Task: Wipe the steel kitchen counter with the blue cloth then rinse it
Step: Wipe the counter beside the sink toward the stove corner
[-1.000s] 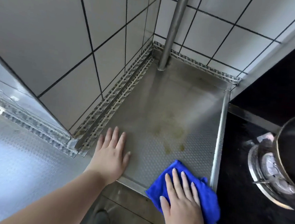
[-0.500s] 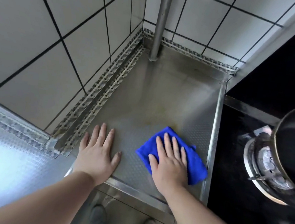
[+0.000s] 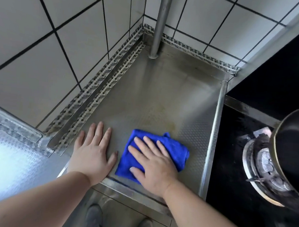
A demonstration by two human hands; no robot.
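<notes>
The right hand (image 3: 152,162) presses flat, fingers straight, on the blue cloth (image 3: 175,148) near the counter (image 3: 164,93) front edge, spreading pressure for wiping. The left hand (image 3: 92,155) lies flat just beside it, probably bracing. Faint stains remain beyond.

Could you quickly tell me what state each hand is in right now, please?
Left hand: open, flat on the counter.
Right hand: open, pressing the cloth.
</notes>
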